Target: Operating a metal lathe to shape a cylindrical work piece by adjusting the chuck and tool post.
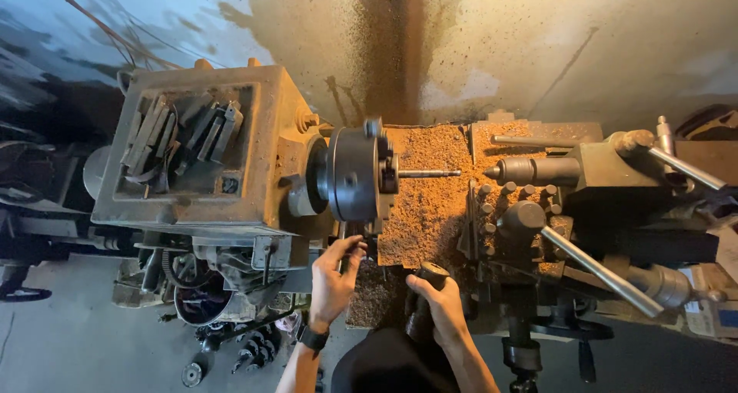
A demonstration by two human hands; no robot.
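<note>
- Head view: an old, rust-brown metal lathe [231, 162] fills the frame, its bed buried under a heap of orange-brown swarf [430, 201].
- The left hand [332, 278], with a dark watch on the wrist, reaches up to the underside of the dark round steel chuck [355, 174]. Its fingers [350, 248] are curled and pinched on a small dark part just below the chuck's rim; what that part is I cannot tell.
- The chuck lies directly above and slightly ahead of the left hand, touching or all but touching the fingertips. Of the two hands, the left is clearly the nearer one.
- A thin grey metal rod [429, 173] sticks out of the chuck. Its long axis runs left to right along the bed, pointing at the cone-tipped tailstock centre [530, 170], with a gap between the two.
- The right hand [442, 304] is wrapped around a dark rounded knob-topped handle [432, 274] at the front of the bed, fingers pressed closed about it, well below the rod.
- On top of the headstock, an open tray [184, 139] holds a jumble of dark cutting tools.
- A long steel lever [600, 266] slants down to the right from the tool post.
</note>
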